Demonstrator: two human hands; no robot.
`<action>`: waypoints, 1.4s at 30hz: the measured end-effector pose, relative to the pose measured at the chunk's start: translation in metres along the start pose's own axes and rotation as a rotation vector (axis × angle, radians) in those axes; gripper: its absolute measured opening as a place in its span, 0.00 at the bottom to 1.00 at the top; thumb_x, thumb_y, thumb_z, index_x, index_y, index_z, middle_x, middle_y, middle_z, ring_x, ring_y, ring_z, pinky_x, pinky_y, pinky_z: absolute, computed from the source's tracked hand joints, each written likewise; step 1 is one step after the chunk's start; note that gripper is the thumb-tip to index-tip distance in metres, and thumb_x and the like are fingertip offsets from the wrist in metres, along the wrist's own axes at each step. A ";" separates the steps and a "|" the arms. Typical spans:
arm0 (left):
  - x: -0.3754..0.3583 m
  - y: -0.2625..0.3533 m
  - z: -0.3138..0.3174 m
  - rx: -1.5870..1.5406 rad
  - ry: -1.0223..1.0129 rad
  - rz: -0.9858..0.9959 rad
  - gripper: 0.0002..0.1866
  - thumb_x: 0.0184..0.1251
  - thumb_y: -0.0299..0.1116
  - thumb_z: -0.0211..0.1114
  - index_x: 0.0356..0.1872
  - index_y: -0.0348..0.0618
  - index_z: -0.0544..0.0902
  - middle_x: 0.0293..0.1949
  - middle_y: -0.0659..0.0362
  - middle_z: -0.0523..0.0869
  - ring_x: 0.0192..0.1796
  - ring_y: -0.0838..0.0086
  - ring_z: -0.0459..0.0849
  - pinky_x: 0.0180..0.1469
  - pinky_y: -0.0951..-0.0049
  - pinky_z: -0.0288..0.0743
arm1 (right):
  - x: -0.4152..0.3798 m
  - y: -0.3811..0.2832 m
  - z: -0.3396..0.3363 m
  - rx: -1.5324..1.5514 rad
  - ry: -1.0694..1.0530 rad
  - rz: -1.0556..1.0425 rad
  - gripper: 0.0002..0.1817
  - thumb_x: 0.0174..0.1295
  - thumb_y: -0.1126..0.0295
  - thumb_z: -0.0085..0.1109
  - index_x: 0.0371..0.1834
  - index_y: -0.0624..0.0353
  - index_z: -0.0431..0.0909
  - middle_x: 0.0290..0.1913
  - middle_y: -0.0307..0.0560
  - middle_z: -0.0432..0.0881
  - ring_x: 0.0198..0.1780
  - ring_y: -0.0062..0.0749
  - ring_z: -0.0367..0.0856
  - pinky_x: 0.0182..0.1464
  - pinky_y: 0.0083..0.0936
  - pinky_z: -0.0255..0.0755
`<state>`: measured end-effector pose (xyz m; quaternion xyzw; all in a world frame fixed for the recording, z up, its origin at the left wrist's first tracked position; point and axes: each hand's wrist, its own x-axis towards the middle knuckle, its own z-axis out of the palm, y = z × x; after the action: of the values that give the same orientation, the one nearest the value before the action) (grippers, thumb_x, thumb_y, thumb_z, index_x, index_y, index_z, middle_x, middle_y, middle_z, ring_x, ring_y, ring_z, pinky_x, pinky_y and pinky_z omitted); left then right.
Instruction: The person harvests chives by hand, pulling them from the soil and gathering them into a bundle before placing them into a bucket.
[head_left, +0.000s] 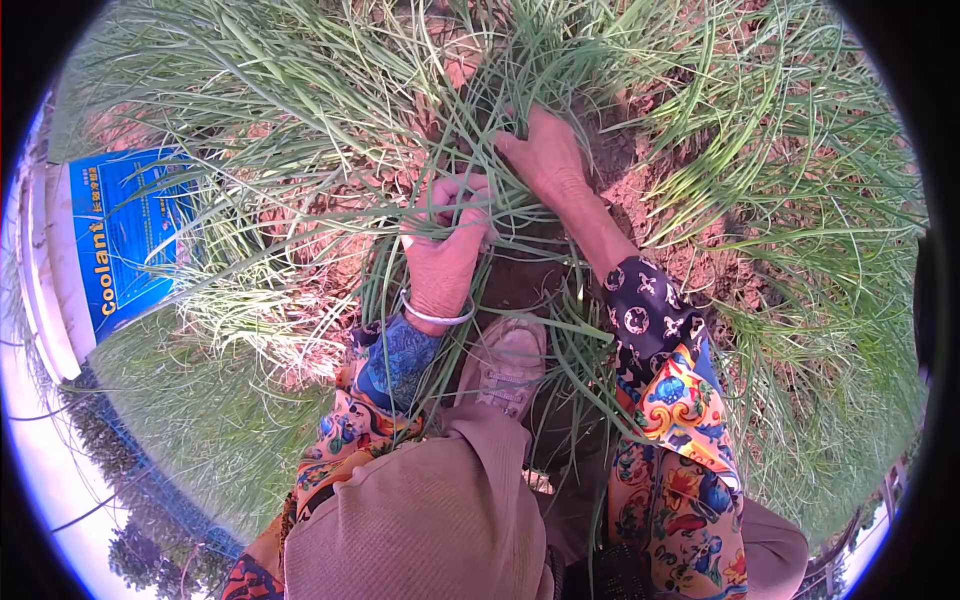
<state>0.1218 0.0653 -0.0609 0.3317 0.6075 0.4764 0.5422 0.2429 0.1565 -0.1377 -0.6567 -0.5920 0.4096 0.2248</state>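
Note:
My left hand (445, 245) has its fingers curled around a few long, thin leaves of green onions (530, 215), low over the soil. A white bangle (435, 317) circles that wrist. Slightly farther forward and to the right, my right hand (548, 160) reaches down into a clump, thumb bent against the leaves. Its fingertips are partly hidden among the stalks, but the hand looks closed on them. Loose leaves cross between the two hands and hang over both sides of the gap. The roots are out of sight.
Dense green onions (790, 150) grow on both sides in reddish soil (700, 265). A white bucket with a blue coolant label (130, 235) stands at the left. My shoe (508, 362) is planted on the dark soil just below my hands, between drooping leaves.

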 end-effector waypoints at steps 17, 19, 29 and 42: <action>0.002 0.022 -0.002 -0.050 0.043 0.048 0.13 0.63 0.28 0.65 0.48 0.38 0.79 0.31 0.63 0.81 0.29 0.84 0.77 0.33 0.83 0.71 | -0.031 -0.051 -0.163 0.505 0.290 -0.180 0.18 0.70 0.56 0.50 0.39 0.58 0.82 0.34 0.40 0.83 0.38 0.20 0.79 0.39 0.22 0.73; 0.003 0.031 -0.005 -0.120 0.016 0.095 0.19 0.62 0.27 0.66 0.54 0.37 0.75 0.39 0.60 0.81 0.37 0.82 0.78 0.42 0.81 0.73 | -0.039 -0.072 -0.161 0.569 0.314 -0.192 0.18 0.70 0.56 0.50 0.38 0.60 0.80 0.33 0.40 0.84 0.37 0.23 0.81 0.37 0.25 0.74; -0.028 0.083 -0.003 -0.228 -0.231 0.191 0.25 0.65 0.45 0.62 0.56 0.39 0.73 0.59 0.49 0.73 0.58 0.61 0.74 0.62 0.61 0.66 | -0.105 -0.137 -0.095 -0.098 -0.349 -0.459 0.13 0.58 0.68 0.55 0.39 0.68 0.70 0.30 0.61 0.80 0.32 0.53 0.82 0.32 0.45 0.75; -0.057 0.169 -0.178 -0.295 0.005 0.188 0.10 0.75 0.39 0.50 0.45 0.43 0.74 0.39 0.62 0.77 0.42 0.74 0.75 0.51 0.71 0.69 | -0.090 -0.082 -0.284 -0.375 -1.006 0.200 0.14 0.61 0.68 0.53 0.42 0.68 0.80 0.36 0.51 0.84 0.34 0.29 0.85 0.34 0.25 0.81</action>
<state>-0.0602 0.0293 0.1094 0.3027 0.4985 0.6100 0.5365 0.4260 0.1400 0.1107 -0.4616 -0.6241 0.5800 -0.2471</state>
